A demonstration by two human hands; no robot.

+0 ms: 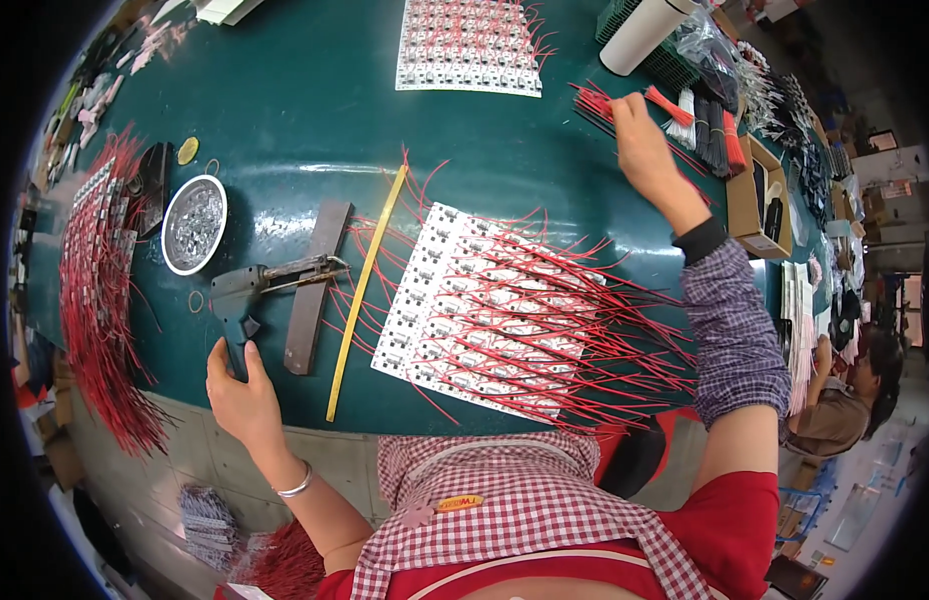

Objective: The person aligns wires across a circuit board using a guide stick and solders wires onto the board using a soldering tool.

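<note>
My left hand (243,398) has its fingers round the lower end of the handle of a dark green soldering gun (239,290). The gun's metal front points right, over a grey-brown metal bar (318,290). My right hand (643,145) reaches far to the right, fingers closed on a bunch of red wires (592,103); darker wires lie beside it. Between my arms lies a panel of white circuit boards (410,320), with red and dark wires fanning out to its right. A yellow strip (365,295) lies along the panel's left side, with red wire ends crossing it.
A white bowl of metallic bits (223,215) stands left of the soldering gun. Wired boards (90,230) are heaped at the far left; another panel (470,50) lies at the back. At right are wire bundles (720,130), a cardboard box (760,230) and a white roll (645,35). Another person (850,400) sits beyond.
</note>
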